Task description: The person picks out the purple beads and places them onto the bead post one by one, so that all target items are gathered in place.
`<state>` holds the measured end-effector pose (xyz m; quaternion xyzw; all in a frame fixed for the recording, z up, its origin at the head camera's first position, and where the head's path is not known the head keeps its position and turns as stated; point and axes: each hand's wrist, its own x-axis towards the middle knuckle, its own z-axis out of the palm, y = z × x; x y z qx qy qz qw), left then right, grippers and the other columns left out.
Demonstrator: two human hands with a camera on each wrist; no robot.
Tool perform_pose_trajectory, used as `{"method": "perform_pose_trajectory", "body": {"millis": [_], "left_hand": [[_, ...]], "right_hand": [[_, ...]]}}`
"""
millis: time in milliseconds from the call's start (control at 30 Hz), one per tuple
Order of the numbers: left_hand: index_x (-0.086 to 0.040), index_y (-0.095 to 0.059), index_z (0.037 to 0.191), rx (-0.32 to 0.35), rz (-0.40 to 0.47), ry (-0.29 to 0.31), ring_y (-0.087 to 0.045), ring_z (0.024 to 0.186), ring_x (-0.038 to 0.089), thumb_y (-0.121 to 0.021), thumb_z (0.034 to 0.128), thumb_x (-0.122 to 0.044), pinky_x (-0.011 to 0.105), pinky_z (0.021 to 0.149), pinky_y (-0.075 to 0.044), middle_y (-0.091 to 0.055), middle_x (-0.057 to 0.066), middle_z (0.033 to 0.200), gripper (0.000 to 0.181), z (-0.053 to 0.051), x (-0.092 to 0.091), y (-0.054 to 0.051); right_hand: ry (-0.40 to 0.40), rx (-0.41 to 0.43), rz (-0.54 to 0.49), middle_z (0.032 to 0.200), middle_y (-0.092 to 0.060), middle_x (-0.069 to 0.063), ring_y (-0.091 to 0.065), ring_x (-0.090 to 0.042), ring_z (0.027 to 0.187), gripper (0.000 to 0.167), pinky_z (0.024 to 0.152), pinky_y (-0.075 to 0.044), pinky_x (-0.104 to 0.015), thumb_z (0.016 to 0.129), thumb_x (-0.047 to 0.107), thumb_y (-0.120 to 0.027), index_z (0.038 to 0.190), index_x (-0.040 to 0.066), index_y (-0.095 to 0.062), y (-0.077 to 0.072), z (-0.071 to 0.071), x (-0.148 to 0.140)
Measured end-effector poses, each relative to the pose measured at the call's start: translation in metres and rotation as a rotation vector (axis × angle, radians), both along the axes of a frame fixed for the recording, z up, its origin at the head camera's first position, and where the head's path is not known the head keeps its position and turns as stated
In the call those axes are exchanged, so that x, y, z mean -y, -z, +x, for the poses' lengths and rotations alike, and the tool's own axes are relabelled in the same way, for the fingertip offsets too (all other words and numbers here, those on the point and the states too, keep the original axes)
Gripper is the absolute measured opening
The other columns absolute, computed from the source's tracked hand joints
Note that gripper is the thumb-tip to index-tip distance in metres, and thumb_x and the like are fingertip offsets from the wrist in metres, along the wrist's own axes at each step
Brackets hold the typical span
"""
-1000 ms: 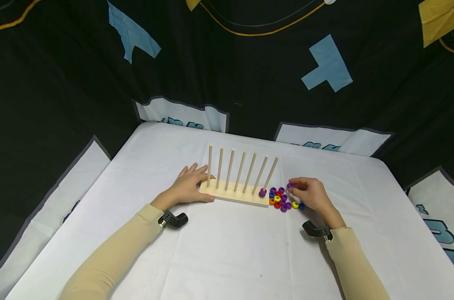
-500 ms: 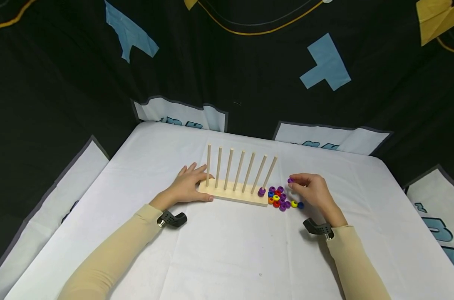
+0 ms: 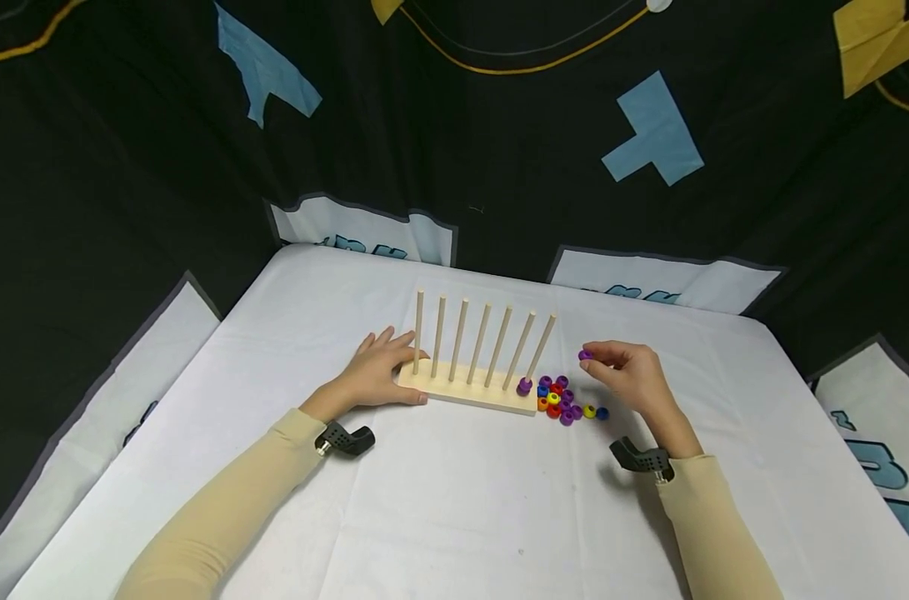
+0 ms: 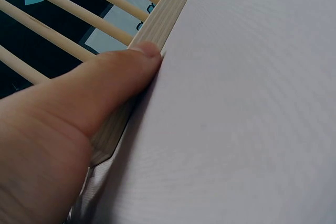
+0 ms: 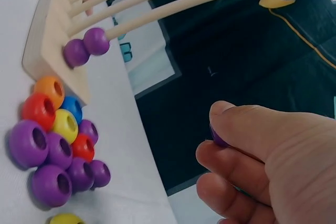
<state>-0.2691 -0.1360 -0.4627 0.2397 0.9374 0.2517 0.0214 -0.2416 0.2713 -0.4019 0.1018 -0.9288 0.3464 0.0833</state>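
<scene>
A black curtain (image 3: 469,167) backs the white-covered counter (image 3: 454,500). On it the peg rack (image 3: 461,392) lies lengthwise left to right, its left end held between the left hand's (image 3: 379,371) thumb and fingers. The right hand (image 3: 630,375), nearer the rightmost peg (image 3: 541,346), is right of it, beyond the loose beads (image 3: 554,399), fingertips pinching a purple bead (image 3: 585,355) above the counter; two threaded beads (image 5: 96,41) sit at that peg's foot.

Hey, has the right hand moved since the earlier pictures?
Yes. In the head view, the right hand, pinching a purple bead, has moved up the picture and slightly right, farther from the wooden rack.
</scene>
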Motion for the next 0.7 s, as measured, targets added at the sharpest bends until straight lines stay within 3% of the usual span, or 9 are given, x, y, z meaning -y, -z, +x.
{"method": "perform_pose_trajectory", "body": {"millis": [200,433,700], "left_hand": [[-0.017,-0.066,0.135,0.007,0.004,-0.002,-0.017,0.155,0.052,-0.082,0.0759,-0.056,0.071,0.123,-0.007,-0.036,0.019,0.164,0.072,0.000,-0.001,0.001],[-0.018,-0.066,0.136,0.005,-0.005,0.001,-0.017,0.155,0.052,-0.082,0.0757,-0.056,0.071,0.124,-0.007,-0.036,0.019,0.164,0.073,-0.001,0.000,0.000],[-0.018,-0.066,0.135,0.004,-0.011,-0.005,-0.018,0.154,0.053,-0.083,0.0756,-0.055,0.071,0.123,-0.007,-0.036,0.020,0.163,0.072,0.000,0.000,0.000]], "right_hand": [[0.017,-0.058,-0.006,0.101,-0.078,-0.019,-0.062,-0.021,0.081,0.026,0.067,-0.050,-0.015,0.093,0.011,-0.073,0.116,-0.001,-0.074,-0.006,0.003,0.005],[0.015,-0.143,-0.027,0.097,-0.078,-0.019,-0.058,-0.008,0.075,0.024,0.066,-0.049,-0.013,0.092,0.010,-0.074,0.112,-0.002,-0.075,-0.011,0.001,0.011],[-0.001,-0.181,-0.054,0.099,-0.078,-0.020,-0.057,-0.008,0.076,0.023,0.065,-0.048,-0.011,0.093,0.011,-0.074,0.112,-0.002,-0.076,-0.020,-0.001,0.020]]}}
